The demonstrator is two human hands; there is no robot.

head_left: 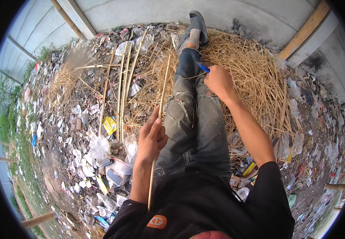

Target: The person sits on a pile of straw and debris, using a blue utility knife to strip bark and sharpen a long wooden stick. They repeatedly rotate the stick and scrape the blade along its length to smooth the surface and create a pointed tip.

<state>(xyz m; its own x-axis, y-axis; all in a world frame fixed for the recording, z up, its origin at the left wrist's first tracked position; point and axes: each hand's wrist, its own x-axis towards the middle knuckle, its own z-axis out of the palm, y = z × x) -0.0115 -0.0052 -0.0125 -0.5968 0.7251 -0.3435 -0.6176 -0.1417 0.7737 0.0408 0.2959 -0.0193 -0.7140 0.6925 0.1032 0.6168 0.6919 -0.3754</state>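
Note:
A long, thin bamboo strip [164, 85] runs through my left hand [153, 136], whose fingers are closed round it. The strip slants from beside my left shin down to the front of my shirt. Over my lower legs my right hand [219, 81] grips a small blue tool [204, 68]. Most of that tool is hidden in the fist, so its exact kind does not show. My right hand is apart from the strip. Under both hands lie my outstretched legs [180, 115] in worn, torn trousers.
Several bamboo strips [121, 91] lie on the littered ground to the left. A thick heap of straw-like shavings [252, 79] spreads right of my legs. Plastic scraps and a yellow wrapper [109, 125] surround me. A grey wall [160, 12] stands beyond my shoe [198, 26].

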